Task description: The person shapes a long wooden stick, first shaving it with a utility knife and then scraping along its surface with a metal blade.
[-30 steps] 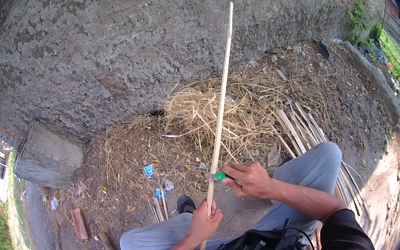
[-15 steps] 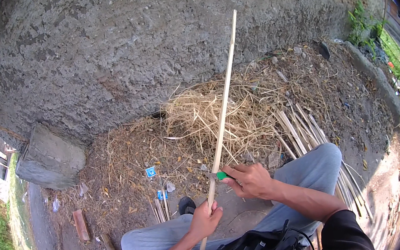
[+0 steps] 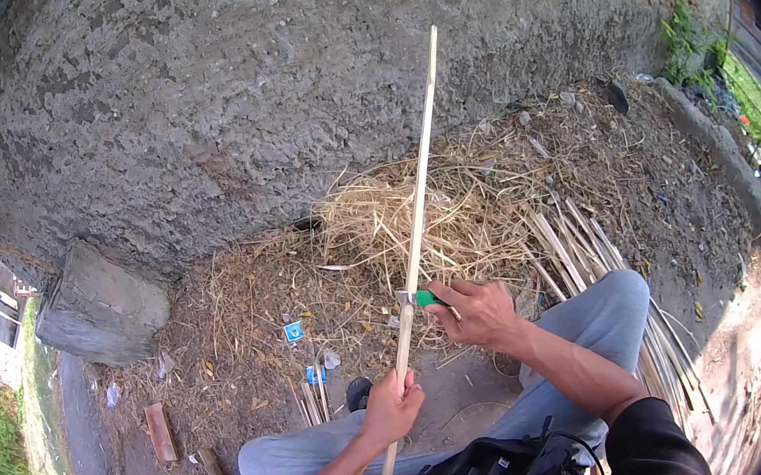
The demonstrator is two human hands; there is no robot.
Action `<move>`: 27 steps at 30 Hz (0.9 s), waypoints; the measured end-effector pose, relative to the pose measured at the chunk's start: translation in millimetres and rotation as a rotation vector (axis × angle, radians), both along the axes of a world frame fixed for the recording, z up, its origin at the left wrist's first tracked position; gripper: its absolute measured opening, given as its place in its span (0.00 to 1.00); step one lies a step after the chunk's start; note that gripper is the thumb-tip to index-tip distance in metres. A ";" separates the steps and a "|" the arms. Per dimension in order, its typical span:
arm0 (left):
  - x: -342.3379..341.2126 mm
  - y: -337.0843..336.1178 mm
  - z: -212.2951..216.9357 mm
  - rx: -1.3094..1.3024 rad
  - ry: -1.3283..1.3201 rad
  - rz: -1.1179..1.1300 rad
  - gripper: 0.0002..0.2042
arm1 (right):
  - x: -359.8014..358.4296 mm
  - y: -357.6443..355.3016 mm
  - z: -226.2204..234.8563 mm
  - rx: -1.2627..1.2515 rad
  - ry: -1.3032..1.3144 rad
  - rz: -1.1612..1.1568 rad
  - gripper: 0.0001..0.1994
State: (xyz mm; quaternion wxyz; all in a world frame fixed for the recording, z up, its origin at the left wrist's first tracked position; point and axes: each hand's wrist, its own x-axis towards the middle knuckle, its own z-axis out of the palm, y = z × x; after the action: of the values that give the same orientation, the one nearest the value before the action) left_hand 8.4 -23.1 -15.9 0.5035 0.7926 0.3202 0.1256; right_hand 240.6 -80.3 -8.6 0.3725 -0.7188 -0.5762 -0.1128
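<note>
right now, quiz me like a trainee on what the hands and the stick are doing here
1. True or false: the left hand grips the long bamboo stick lower down than the right hand.
2. What does the right hand hold against the stick? A) a green-handled knife B) a hammer C) a saw
3. What lies on the ground to the right of the person's grey-trousered knee?

Key:
1. True
2. A
3. A row of split bamboo strips, beside a heap of dry shavings.
</note>
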 end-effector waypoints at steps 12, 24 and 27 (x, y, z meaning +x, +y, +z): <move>-30.2 -24.4 -4.3 -0.614 0.043 -0.257 0.13 | 78.9 -17.7 8.2 -0.070 0.637 -0.385 0.17; -13.8 -0.8 -0.6 -0.858 -0.034 0.015 0.18 | -17.6 -37.5 -0.8 -0.149 0.191 0.201 0.14; -12.5 -1.6 -1.5 -0.859 -0.034 0.013 0.17 | -27.8 -35.3 -12.5 -0.134 0.091 0.260 0.14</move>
State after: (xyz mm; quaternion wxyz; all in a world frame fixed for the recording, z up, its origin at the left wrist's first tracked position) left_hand -4.1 -24.7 -17.4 0.7920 0.5069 0.3402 -0.0029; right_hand 212.9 -115.5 -21.1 0.3609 -0.6656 -0.6532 0.0080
